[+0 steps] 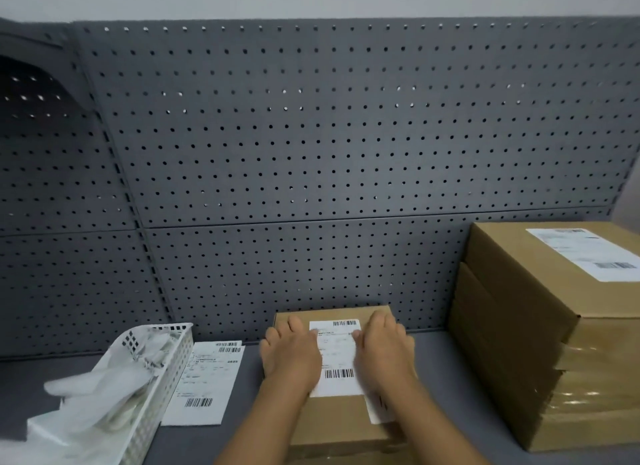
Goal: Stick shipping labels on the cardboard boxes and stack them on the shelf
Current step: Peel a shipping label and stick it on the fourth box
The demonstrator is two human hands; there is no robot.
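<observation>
A flat cardboard box (341, 419) lies on the grey shelf in front of me. A white shipping label (337, 355) with barcodes lies on its top. My left hand (291, 355) presses flat on the label's left edge, fingers straight. On the label's right edge rests my right hand (384, 350), also flat. A strip of white paper (379, 407) shows under my right wrist. At the right stands a stack of cardboard boxes (540, 343); the top one carries a label (588, 253).
Loose shipping labels (204, 381) lie on the grey surface (221, 444) left of the box. A white mesh basket (152, 388) stuffed with crumpled white backing paper stands at the far left. A grey pegboard wall (311, 152) closes the back.
</observation>
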